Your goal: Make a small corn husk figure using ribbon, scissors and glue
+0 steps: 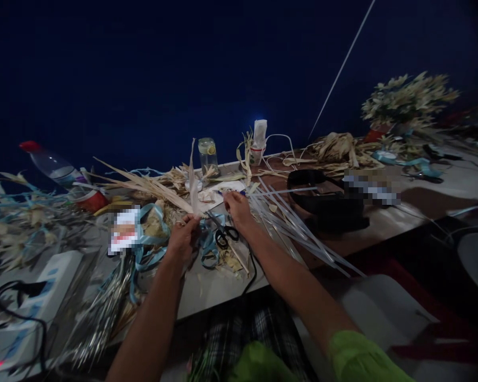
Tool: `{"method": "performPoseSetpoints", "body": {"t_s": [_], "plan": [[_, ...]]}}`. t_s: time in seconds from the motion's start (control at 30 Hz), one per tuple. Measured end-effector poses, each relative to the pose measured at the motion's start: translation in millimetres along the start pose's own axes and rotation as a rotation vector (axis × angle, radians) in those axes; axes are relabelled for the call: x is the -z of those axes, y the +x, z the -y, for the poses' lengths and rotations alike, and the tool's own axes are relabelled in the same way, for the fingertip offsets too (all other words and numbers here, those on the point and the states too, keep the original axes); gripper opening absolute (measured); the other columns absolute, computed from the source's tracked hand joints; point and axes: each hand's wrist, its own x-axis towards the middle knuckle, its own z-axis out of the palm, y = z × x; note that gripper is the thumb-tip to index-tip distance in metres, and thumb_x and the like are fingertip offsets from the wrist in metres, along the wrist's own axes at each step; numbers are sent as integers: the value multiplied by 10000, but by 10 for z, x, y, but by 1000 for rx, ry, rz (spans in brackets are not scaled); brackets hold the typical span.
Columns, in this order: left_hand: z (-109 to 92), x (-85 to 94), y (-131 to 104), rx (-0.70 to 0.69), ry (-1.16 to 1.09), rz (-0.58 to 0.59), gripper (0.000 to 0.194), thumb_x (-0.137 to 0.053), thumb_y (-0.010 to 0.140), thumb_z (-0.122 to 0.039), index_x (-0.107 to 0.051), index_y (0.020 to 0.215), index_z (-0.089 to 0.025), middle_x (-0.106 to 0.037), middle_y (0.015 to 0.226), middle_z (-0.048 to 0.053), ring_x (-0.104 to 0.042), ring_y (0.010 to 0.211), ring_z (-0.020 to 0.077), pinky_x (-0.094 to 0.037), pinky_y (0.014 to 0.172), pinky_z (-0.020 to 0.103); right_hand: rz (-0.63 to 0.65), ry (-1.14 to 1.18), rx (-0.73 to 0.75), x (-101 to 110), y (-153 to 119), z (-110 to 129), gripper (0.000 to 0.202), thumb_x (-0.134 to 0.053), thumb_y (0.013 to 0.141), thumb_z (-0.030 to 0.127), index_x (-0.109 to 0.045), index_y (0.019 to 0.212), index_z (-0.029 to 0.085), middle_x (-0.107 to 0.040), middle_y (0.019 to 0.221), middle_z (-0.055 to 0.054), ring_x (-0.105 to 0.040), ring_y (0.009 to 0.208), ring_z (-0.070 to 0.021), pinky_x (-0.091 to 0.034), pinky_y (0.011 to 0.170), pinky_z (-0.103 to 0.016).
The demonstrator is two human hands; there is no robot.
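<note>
My left hand (183,234) pinches the lower end of a pale dried husk strip (193,185), which stands upright above the fingers. My right hand (238,209) is to the right with its fingertips pressed together; whatever they hold is too small or hidden to make out. Black-handled scissors (227,237) lie on the table between the hands, close to the left fingertips. Light blue ribbon (209,249) and husk scraps (228,261) lie around and below them. Beyond the hands is a white sheet (223,192) with small bits on it.
Translucent sticks (302,233) and a black looped object (326,209) lie right. A jar (207,155) and white cup (256,155) stand behind. Leftward are a red-capped bottle (51,163), wire bundle (103,313) and power strip (53,292). Pale flowers (408,101) stand far right.
</note>
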Motion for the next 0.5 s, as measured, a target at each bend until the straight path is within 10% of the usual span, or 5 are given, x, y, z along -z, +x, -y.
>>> {"method": "performPoseSetpoints", "body": {"t_s": [0.5], "plan": [[-3,15,34,-34,48,-108,284,-699,560,-293,-457,646,-172,-346,461,-97,-284,362,21,-235,369,169,67,-522,279,50,-57,-55,222,-408,816,353,-447,667,193,-435,629,18,-392,656,-125,-330,639,-240]]}}
